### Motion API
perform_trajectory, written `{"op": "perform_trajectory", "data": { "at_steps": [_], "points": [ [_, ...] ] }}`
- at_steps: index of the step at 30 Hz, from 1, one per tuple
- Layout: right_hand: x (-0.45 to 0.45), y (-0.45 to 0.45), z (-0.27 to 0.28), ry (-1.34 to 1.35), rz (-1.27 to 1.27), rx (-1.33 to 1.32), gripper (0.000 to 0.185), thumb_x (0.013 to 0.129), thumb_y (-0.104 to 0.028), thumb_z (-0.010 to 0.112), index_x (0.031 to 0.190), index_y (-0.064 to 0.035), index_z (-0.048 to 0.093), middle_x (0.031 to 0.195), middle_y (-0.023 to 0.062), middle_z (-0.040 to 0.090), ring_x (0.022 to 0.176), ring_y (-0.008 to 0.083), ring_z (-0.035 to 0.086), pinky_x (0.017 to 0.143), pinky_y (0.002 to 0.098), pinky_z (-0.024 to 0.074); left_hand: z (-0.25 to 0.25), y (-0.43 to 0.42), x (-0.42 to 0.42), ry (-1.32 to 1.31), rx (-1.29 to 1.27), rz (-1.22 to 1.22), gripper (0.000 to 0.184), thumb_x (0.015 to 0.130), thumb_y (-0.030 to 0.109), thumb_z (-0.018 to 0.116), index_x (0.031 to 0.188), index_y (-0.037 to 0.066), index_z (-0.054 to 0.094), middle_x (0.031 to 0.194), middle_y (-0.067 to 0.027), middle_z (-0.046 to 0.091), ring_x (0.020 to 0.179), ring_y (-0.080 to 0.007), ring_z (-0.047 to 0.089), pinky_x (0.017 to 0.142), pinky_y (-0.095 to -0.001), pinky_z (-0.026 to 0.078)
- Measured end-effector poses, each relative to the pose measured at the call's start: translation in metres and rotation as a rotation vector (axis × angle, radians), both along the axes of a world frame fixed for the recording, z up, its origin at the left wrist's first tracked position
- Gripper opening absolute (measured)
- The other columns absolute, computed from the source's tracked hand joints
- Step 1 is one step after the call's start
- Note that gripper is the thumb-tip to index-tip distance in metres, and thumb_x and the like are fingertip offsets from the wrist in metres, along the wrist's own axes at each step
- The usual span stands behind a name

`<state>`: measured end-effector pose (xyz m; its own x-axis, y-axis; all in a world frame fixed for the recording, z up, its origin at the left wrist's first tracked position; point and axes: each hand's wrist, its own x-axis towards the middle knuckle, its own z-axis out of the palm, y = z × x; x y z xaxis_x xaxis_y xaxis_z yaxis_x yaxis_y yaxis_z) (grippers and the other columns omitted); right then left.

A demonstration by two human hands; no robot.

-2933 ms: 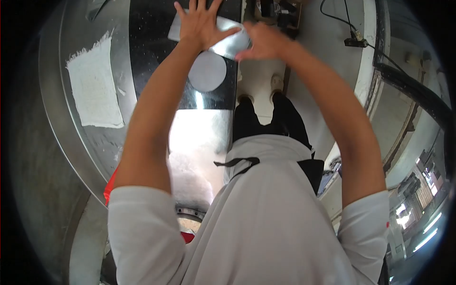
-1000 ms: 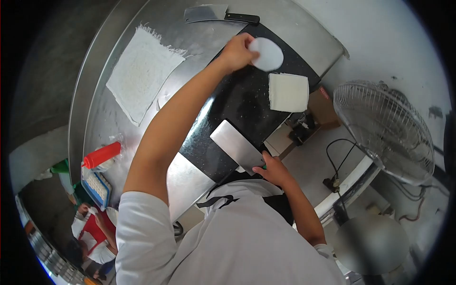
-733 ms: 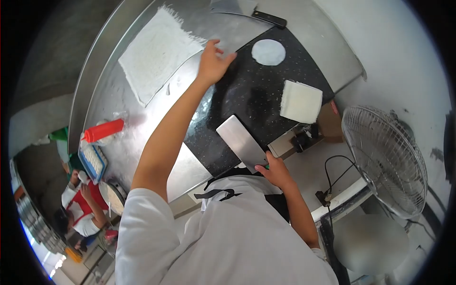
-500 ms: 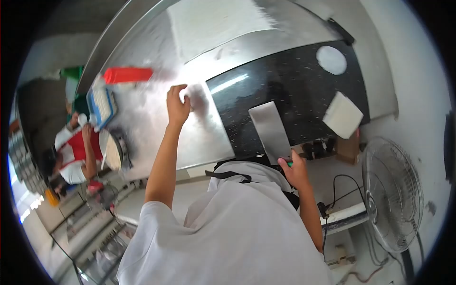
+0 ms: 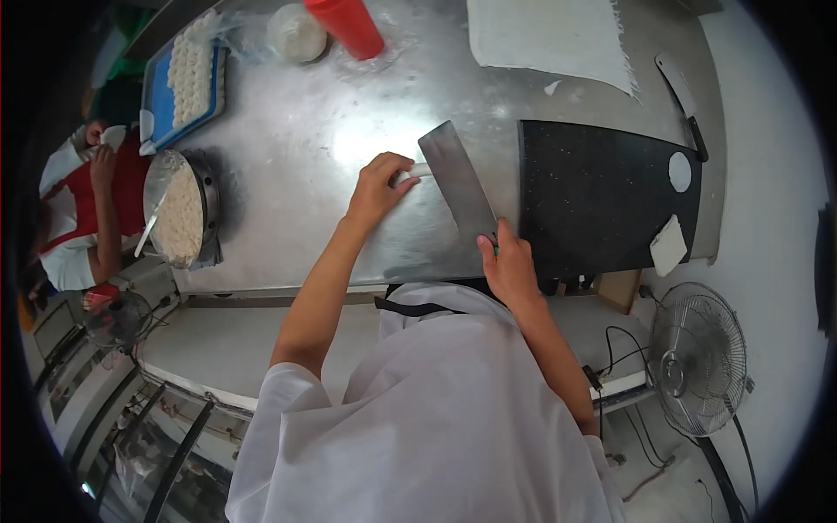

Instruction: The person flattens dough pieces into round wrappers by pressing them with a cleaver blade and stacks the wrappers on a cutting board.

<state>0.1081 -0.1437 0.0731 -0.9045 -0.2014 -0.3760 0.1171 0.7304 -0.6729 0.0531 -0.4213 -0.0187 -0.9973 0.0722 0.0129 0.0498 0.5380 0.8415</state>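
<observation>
On the steel table (image 5: 288, 192) my left hand (image 5: 380, 190) pinches a short white dough strip (image 5: 420, 170) between thumb and fingers. The free end of the dough sticks out to the right, against the blade of a cleaver (image 5: 460, 183). My right hand (image 5: 513, 270) is closed round the cleaver's handle, of which a bit of green shows. Whether the blade has gone into the dough I cannot tell. A black board (image 5: 602, 196) lies to the right, bearing a thin round dough wrapper (image 5: 680, 173) and a folded white pad (image 5: 669, 246) at its edge.
A second cleaver (image 5: 678, 91) lies behind the board, near a white cloth (image 5: 549, 39). At the back are a red container (image 5: 347, 26) and a dough ball (image 5: 296, 33). Left stand a blue tray (image 5: 157, 100) of dumplings, a filling bowl (image 5: 209, 196) and a co-worker (image 5: 105, 200). A fan (image 5: 697, 357) stands right.
My right hand has brought the cleaver from over the black board leftward onto the steel table, up to my left hand. The dough strip now shows in my left fingers. The view has shifted.
</observation>
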Motion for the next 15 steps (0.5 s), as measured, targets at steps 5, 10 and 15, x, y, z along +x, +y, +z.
{"op": "perform_trajectory", "data": {
  "at_steps": [5,10,15],
  "points": [
    [-0.005,-0.032,0.007,-0.031,0.038,0.165,0.04,0.099,-0.014,0.065,0.127,0.0106,0.051,0.081,0.0311,0.068,0.08,0.0517,0.068,0.071,0.0544,0.0529,-0.003,-0.025,-0.017,0.178,-0.044,-0.288,0.023,0.081,0.003,0.078,0.102,0.005,0.068,0.107,-0.0056,0.066,0.091,-0.0253,0.068,0.074,-0.0365,0.059],
    [0.006,-0.061,-0.021,-0.081,0.01,0.25,0.041,0.101,-0.017,0.061,0.133,0.0034,0.045,0.086,0.0312,0.069,0.085,0.0528,0.068,0.077,0.0587,0.0537,0.002,-0.033,-0.045,0.245,-0.261,-0.528,0.015,0.083,0.006,0.074,0.095,0.005,0.065,0.108,-0.005,0.065,0.092,-0.0273,0.068,0.078,-0.0373,0.058],
    [-0.008,-0.085,-0.039,-0.066,-0.11,0.117,0.037,0.101,-0.019,0.062,0.126,0.0012,0.045,0.086,0.0307,0.069,0.085,0.0536,0.067,0.077,0.0601,0.0522,0.021,-0.029,-0.055,0.294,-0.198,-0.447,0.021,0.081,0.006,0.077,0.1,0.006,0.066,0.106,-0.007,0.067,0.09,-0.0266,0.069,0.076,-0.0375,0.058]
  ]
}}
